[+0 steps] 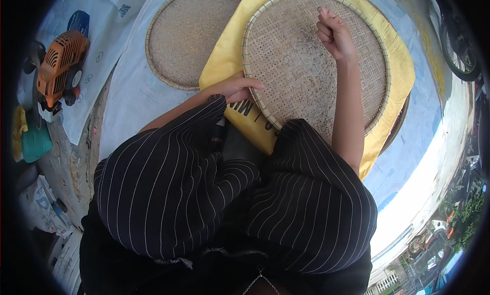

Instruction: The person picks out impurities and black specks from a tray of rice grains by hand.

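Note:
A large round woven winnowing tray (306,55) with a bound cane rim lies in front of me, grains scattered thinly over its weave. My left hand (237,87) grips its left rim, the thumb over the top edge and the fingers below. Above the tray's upper right part is my right hand (334,34), raised with fingers curled in and thumb pressed against them. Whatever is inside those fingers, if anything, is hidden. Under the tray spreads a yellow sack (400,65) with dark printed letters.
A second round woven tray (191,37), covered with grain, lies at upper left on pale sheeting (127,98). An orange machine (62,65) stands at far left, near a green container (37,142). My knees in striped trousers (158,188) border the tray. A wheel (459,50) shows at upper right.

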Demonstrator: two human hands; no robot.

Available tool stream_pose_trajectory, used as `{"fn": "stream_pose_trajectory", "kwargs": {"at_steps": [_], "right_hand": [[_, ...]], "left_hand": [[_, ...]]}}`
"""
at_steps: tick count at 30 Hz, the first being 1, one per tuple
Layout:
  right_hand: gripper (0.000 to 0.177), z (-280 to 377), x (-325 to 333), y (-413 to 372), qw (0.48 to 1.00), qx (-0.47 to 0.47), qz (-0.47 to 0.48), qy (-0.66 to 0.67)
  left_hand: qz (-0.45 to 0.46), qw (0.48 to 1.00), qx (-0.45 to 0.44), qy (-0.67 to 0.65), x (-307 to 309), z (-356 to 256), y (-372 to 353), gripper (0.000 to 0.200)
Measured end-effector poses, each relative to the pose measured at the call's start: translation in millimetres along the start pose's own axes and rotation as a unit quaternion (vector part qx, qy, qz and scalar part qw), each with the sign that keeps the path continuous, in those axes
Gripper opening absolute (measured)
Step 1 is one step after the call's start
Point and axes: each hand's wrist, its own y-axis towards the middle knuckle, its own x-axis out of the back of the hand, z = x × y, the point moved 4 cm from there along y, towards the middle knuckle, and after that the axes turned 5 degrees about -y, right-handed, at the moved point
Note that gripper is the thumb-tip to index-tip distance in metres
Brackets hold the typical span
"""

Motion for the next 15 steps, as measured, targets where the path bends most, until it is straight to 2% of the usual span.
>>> {"fn": "stream_pose_trajectory", "kwargs": {"at_steps": [1, 2, 3, 5, 9, 12, 14, 15], "right_hand": [[0.019, 3.9, -6.8, -7.7, 0.981, 0.03, 0.032, 0.188], [0.013, 8.4, -13.5, -12.6, 0.925, 0.059, 0.063, 0.369], [0.013, 7.6, -16.0, -13.5, 0.925, 0.058, 0.063, 0.369], [0.003, 11.6, -22.3, -16.6, 0.819, 0.089, 0.128, 0.552], [0.008, 10.6, -27.1, -13.9, 0.799, 0.099, 0.096, 0.586], [0.009, 13.2, -28.2, -9.8, 0.784, 0.116, 0.137, 0.594], [0.016, 12.0, -22.8, -9.0, 0.866, 0.087, 0.06, 0.489], [0.016, 10.3, -19.6, -10.3, 0.866, 0.087, 0.06, 0.489]], "left_hand": [[0.001, 1.0, -0.001, -0.001, 0.3, -0.3, 0.3, 0.068], [0.002, 1.0, 0.002, 0.002, 0.2, -0.5, 0.2, 0.068], [0.003, 1.0, 0.005, 0.005, -0.1, -0.4, -0.4, 0.068], [-0.003, 1.0, 0.005, 0.007, -0.5, -0.8, -1.6, 0.068], [-0.003, 1.0, 0.0, 0.002, -3.3, -1.2, -1.0, 0.068], [0.001, 1.0, 0.004, -0.003, -3.2, -1.5, -1.0, 0.069], [0.0, 1.0, 0.003, -0.008, -3.4, -1.1, -1.1, 0.069], [-0.002, 1.0, 0.001, -0.013, -3.2, -1.3, -1.1, 0.07]]}}
